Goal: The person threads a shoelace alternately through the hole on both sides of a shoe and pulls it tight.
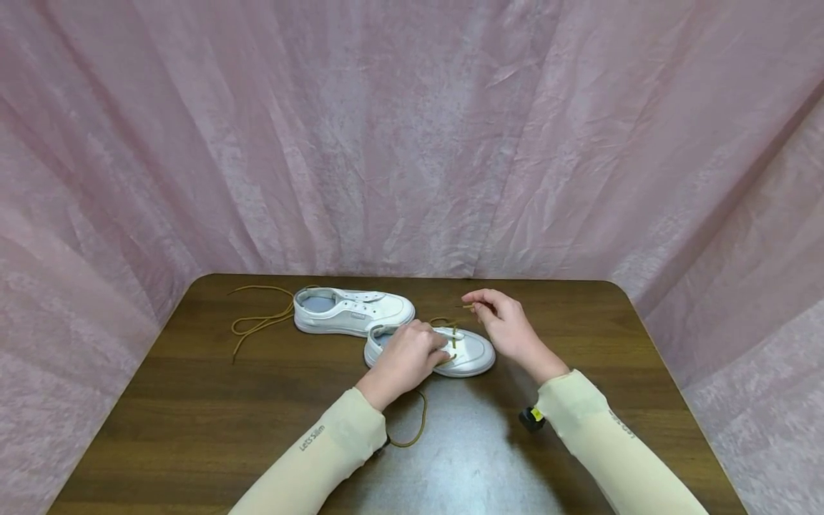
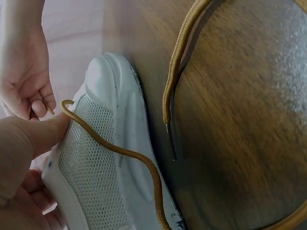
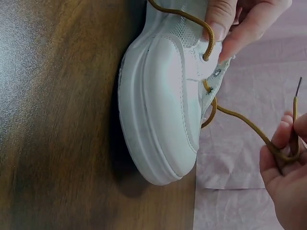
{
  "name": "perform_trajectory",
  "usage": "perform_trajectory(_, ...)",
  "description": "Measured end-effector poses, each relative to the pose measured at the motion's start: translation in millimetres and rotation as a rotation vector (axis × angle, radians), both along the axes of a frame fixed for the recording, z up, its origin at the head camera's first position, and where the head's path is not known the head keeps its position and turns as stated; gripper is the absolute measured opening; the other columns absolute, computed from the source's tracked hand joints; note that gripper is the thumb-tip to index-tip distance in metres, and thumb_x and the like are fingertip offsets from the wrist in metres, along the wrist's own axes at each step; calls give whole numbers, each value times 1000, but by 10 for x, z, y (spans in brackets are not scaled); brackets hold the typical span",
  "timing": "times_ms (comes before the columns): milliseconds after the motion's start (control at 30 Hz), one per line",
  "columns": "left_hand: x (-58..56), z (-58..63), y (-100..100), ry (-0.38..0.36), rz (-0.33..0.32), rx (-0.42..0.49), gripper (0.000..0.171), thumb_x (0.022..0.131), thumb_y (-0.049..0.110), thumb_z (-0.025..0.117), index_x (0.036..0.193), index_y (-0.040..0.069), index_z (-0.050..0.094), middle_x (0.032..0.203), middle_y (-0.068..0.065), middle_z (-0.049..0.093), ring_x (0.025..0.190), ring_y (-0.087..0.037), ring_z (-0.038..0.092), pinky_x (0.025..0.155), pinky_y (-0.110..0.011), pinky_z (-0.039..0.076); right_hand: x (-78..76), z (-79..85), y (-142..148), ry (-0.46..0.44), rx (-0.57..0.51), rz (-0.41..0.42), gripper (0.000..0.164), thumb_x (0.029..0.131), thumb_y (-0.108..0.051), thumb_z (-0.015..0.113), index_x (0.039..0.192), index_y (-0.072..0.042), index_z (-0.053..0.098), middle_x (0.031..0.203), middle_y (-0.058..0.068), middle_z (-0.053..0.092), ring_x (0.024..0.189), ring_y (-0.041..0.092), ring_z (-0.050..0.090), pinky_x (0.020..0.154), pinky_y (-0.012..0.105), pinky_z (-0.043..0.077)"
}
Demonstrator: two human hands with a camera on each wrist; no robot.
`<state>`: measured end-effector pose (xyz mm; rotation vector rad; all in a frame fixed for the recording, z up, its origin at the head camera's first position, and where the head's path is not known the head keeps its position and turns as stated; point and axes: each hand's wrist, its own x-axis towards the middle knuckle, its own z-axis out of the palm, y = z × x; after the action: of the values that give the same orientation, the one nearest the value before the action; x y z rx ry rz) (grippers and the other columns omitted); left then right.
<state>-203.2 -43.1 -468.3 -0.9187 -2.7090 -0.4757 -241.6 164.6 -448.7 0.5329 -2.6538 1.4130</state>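
A white sneaker [image 1: 475, 352] lies on the table with its toe to the right. My left hand [image 1: 407, 354] grips it from above, and in the right wrist view thumb and finger pinch the edge of its eyelet flap [image 3: 211, 62]. A brown shoelace [image 3: 240, 117] passes through the front eyelets. Beyond the toe, my right hand [image 1: 508, 327] pinches one end of this lace, its thin tip [image 3: 299, 86] sticking out past the fingers. The lace's other end [image 2: 180, 62] lies loose on the table, near the sneaker's side.
Behind and to the left stands a second white sneaker [image 1: 386, 307], its visible eyelets unlaced. Another brown shoelace [image 1: 260, 323] trails on the wooden table [image 1: 193, 415] at its heel. A pink curtain [image 1: 412, 143] hangs around the table's back and sides.
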Motion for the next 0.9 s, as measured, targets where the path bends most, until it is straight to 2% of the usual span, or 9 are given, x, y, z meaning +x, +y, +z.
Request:
perform_trajectory(67, 6, -8, 0, -6, -2, 23, 9, 82, 32, 70, 82, 23, 71, 76, 9, 63, 75, -11, 54, 69, -28, 43, 9, -12, -4, -11, 19, 27, 21, 96, -12, 49, 108, -19, 65, 99, 1, 63, 85, 17, 61, 68, 27, 50)
perform_trajectory(167, 19, -21, 2, -3, -13, 48, 6, 82, 30, 71, 84, 24, 72, 78, 10, 63, 75, -9, 54, 68, -27, 42, 29, -24, -19, -33, 53, 81, 23, 97, -10, 47, 110, -19, 63, 98, 1, 60, 75, 21, 61, 63, 27, 50)
perform_trajectory(300, 24, -37, 6, 22, -40, 64, 5, 82, 29, 71, 81, 25, 71, 77, 11, 62, 75, -9, 54, 67, -28, 41, 44, -26, -43, -13, 99, 96, 25, 96, -8, 46, 111, -15, 63, 101, 1, 62, 81, 21, 62, 68, 29, 49)
perform_trajectory(400, 23, -42, 2, 23, -45, 74, 5, 82, 29, 71, 82, 25, 71, 78, 12, 64, 75, -9, 55, 69, -29, 42, 41, -24, -57, -19, 119, 91, 23, 95, -11, 48, 108, -16, 66, 104, -2, 64, 92, 17, 59, 76, 31, 46)
perform_trajectory(533, 33, -36, -8, 5, -26, 80, 7, 83, 31, 70, 85, 24, 72, 79, 11, 66, 75, -9, 55, 72, -31, 43, 30, -41, -68, -59, 165, 116, 16, 95, -22, 54, 102, -19, 68, 101, -7, 65, 89, 11, 59, 76, 31, 47)
perform_trajectory(633, 38, -35, -13, -2, -7, 83, 10, 83, 32, 70, 87, 23, 73, 81, 11, 67, 76, -9, 56, 73, -31, 43, 22, -65, -71, -48, 229, 137, 13, 91, -27, 60, 96, -18, 69, 95, -9, 66, 87, 8, 59, 77, 30, 48)
perform_trajectory(767, 35, -42, -10, 2, 19, 85, 11, 82, 33, 70, 87, 24, 73, 83, 12, 68, 77, -7, 57, 75, -31, 43, 18, -88, -72, -20, 335, 143, 7, 88, -28, 65, 89, -22, 69, 87, -13, 65, 83, 5, 59, 76, 28, 47)
perform_trajectory(900, 33, -45, -6, 16, 34, 84, 9, 81, 33, 72, 85, 25, 73, 82, 13, 68, 76, -7, 57, 74, -30, 42, 22, -99, -81, -11, 415, 140, 6, 89, -29, 64, 85, -25, 66, 83, -15, 61, 79, 5, 56, 73, 28, 46)
